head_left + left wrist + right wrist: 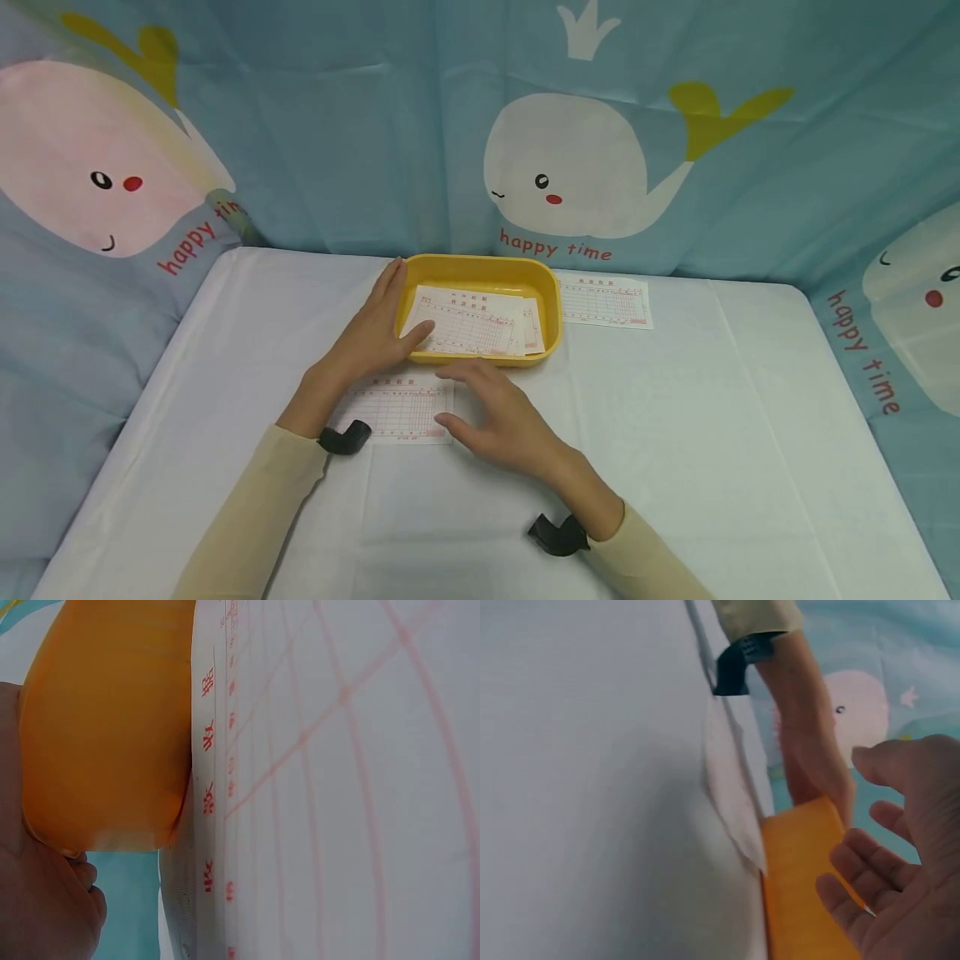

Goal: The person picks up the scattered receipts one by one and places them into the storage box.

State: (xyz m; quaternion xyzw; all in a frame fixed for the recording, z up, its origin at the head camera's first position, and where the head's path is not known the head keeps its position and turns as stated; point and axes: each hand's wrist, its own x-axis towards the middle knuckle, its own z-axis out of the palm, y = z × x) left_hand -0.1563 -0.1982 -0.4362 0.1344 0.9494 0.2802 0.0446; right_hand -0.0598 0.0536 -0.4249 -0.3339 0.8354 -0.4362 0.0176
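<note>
Right hand (510,425) fingers spread over slip (401,412), left hand (375,333) flat against yellow tray (551,292)

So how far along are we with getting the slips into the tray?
Several slips already lie stacked in the yellow tray. The left hand rests on the tray's left rim, thumb on the stack; the right hand hovers open by the near slip. That slip and the far slip remain on the table.
</note>
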